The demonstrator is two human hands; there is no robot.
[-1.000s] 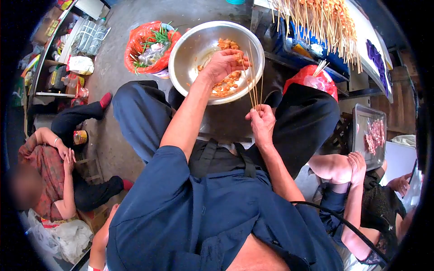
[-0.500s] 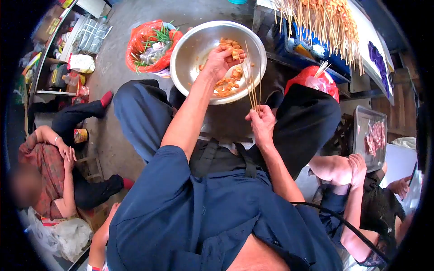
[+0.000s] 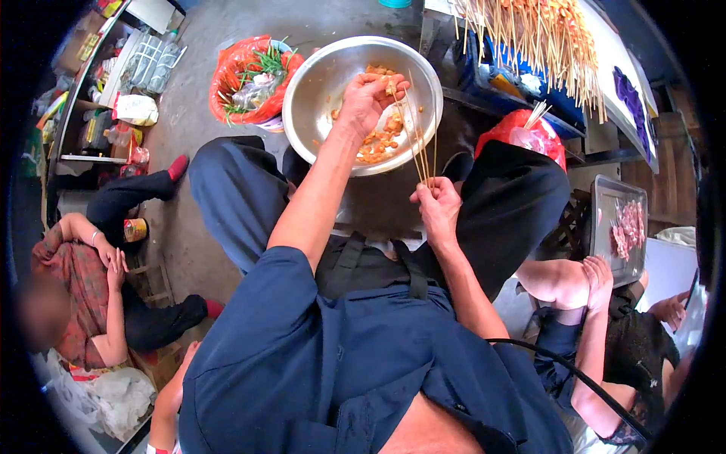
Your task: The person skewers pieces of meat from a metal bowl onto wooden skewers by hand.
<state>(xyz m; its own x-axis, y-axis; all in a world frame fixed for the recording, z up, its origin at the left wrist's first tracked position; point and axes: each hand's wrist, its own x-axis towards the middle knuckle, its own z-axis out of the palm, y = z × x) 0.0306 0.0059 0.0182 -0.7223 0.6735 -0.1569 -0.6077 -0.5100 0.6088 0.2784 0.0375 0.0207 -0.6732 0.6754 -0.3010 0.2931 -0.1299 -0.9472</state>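
My left hand [image 3: 364, 104] is above the big steel bowl [image 3: 302, 89], its fingers pinching a piece of orange-coated meat [image 3: 392, 87]. The piece is at the upper end of a skewer; I cannot tell how far the skewer goes into it. My right hand [image 3: 439, 204] is closed around the lower ends of several thin bamboo skewers [image 3: 420, 151], which fan out upward over the bowl's right side. More coated meat pieces [image 3: 376, 151] lie on the bowl's bottom, partly hidden by my left wrist.
A red plastic bag with green leaves [image 3: 227, 72] stands left of the bowl. Many loaded skewers [image 3: 529, 45] lie on a table at upper right. Another red bag [image 3: 503, 136] is below it. A metal tray of meat [image 3: 605, 204] is at right. People sit on both sides.
My left hand has shifted slightly with the meat piece at the skewer's upper end. The right hand stays nearly still around the skewers. The bowl appears slightly further left.
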